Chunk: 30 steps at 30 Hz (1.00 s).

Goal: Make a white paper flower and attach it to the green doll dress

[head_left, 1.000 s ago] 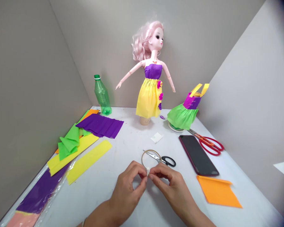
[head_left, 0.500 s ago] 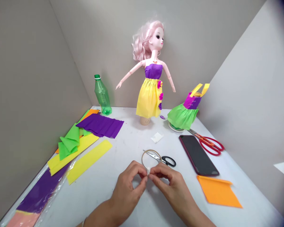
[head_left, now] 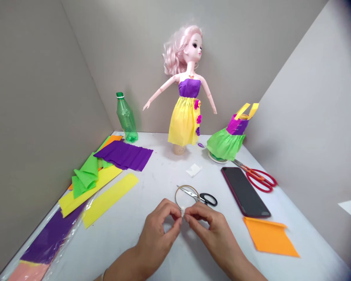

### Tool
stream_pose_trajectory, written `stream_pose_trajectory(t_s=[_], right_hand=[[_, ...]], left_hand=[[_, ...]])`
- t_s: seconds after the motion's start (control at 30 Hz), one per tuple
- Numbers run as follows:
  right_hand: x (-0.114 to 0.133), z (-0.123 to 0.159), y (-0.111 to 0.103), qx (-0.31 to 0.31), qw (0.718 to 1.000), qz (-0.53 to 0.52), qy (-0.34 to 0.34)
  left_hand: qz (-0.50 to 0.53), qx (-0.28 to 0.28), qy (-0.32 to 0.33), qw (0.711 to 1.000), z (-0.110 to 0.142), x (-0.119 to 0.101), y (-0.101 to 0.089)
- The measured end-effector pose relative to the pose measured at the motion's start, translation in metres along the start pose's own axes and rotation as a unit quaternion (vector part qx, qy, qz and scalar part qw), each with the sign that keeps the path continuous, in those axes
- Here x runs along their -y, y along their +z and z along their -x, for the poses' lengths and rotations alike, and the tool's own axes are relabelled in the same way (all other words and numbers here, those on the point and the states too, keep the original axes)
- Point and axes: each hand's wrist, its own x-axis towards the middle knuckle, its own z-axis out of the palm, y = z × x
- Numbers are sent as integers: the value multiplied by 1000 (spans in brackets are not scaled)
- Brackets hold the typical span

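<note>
White table (head_left: pixel 160 175); fingers (head_left: pixel 174 231) pinching white piece (head_left: pixel 183 211) at ring (head_left: pixel 175 197)

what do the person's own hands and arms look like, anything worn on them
Both the left hand and the right hand are bare, without gloves, and no rings show. No sleeve shows on the right arm. At the left forearm, a narrow pale band shows at the picture's bottom edge; whether it is a bracelet or a cuff, I cannot tell.
</note>
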Motion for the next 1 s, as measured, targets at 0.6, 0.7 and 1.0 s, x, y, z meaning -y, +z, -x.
stream_pose_trajectory(t_s=[0.6, 0.7, 1.0], right_hand=[[-4, 2, 2, -1, 999, 27, -27], [-4, 3, 2, -1, 999, 31, -31], [-4, 2, 0, 1, 999, 32, -36]], left_hand=[[-2, 0, 17, 1000, 1, 2, 0], [-3, -2, 14, 1000, 1, 1, 0], [-2, -6, 9, 1000, 0, 0, 0]])
